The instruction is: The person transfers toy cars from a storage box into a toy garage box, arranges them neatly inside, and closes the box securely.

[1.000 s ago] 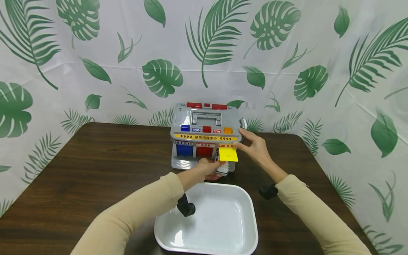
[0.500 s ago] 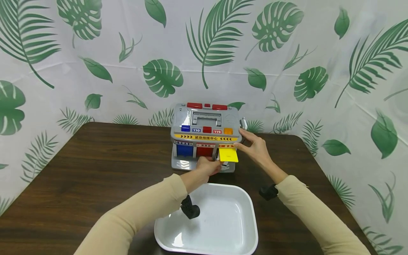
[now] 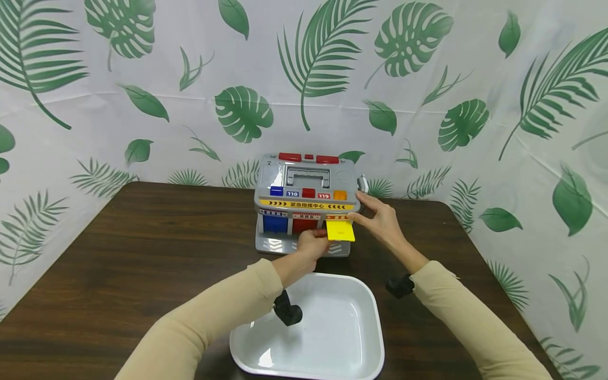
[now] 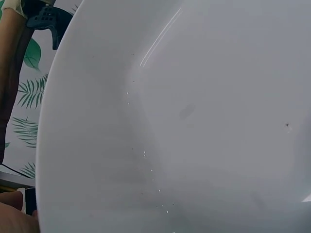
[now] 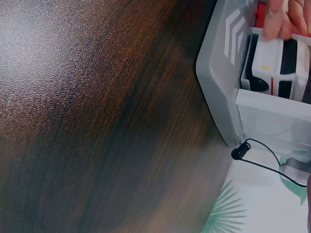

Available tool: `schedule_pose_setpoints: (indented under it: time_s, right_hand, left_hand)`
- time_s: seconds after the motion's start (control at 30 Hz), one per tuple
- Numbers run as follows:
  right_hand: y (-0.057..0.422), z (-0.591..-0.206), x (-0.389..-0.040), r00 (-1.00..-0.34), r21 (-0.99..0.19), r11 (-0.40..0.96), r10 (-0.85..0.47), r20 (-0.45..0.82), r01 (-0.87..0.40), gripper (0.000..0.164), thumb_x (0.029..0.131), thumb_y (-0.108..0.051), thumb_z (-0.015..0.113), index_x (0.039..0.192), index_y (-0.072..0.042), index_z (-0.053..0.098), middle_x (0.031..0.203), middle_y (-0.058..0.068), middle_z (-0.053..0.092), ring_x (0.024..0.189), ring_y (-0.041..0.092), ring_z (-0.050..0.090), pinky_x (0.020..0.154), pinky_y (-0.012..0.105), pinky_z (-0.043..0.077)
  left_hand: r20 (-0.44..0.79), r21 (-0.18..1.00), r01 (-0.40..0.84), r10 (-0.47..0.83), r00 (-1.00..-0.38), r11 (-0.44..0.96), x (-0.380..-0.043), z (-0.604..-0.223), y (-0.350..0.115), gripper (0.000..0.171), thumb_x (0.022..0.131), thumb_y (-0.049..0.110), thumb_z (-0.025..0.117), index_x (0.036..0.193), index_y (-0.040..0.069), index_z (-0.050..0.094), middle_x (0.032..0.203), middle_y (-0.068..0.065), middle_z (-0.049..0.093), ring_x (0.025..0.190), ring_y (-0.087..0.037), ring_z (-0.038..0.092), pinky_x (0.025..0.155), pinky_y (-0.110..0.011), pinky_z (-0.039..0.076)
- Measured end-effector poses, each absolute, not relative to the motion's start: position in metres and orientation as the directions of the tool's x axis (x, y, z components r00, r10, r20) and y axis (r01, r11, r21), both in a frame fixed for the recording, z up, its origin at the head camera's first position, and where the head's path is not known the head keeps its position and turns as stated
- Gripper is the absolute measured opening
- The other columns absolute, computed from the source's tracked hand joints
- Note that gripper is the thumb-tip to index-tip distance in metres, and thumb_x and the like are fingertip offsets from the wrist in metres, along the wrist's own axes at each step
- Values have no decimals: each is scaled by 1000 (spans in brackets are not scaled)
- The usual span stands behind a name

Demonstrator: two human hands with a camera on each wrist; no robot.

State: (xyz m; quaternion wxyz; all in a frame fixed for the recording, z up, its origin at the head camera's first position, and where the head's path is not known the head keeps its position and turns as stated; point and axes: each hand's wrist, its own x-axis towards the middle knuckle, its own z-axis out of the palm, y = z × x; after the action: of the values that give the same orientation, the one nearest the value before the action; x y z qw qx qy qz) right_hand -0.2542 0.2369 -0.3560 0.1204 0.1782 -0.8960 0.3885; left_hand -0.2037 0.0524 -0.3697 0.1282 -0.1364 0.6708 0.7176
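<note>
A grey toy garage stands at the back of the table, with blue and red shutters and a raised yellow door at its right bay. My left hand reaches to that bay from the front. In the right wrist view, its fingers hold the rear end of a white toy car with black windows, which sits inside the bay. My right hand grips the garage's right front corner, thumb beside the yellow door and fingers along the side. The yellow door hides the car in the head view.
In front of the garage stands a white plastic tray, below my left forearm. A small key hangs on a black cord at the garage's side. Behind the dark wooden table hangs a leaf-patterned cloth.
My left hand has moved forward and slightly right, and the toy car has gone from jutting out of the right bay to inside it. My right hand has stayed in place.
</note>
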Motion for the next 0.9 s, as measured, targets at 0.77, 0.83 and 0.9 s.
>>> schedule_pose_setpoints:
  time_s: [0.77,0.83,0.9]
  right_hand:
    - [235,-356,-254,-903,-645,638,-227,365,-421,68,80,-30,74,138,-8,46,141,13,46,130,30,44,100,47,43]
    - [236,-355,-254,-902,-646,635,-230,366,-424,69,80,-30,75,138,-8,46,141,14,45,130,31,44,100,47,42]
    - [236,-354,-254,-901,-642,638,-233,366,-425,69,80,-30,74,139,-8,46,142,14,45,130,31,43,101,48,42]
  left_hand:
    - [-343,939,-343,-16,-939,-2,-192,-359,39,38,92,10,53,126,-7,51,119,-20,56,100,-28,55,92,-37,49]
    - [-351,936,-350,-28,-936,-15,-187,-356,35,43,93,17,56,128,-6,48,124,-21,54,108,-30,54,97,-40,47]
    - [-363,932,-363,-39,-931,-19,-182,-353,30,50,92,25,59,131,-3,44,130,-20,50,115,-30,50,102,-41,43]
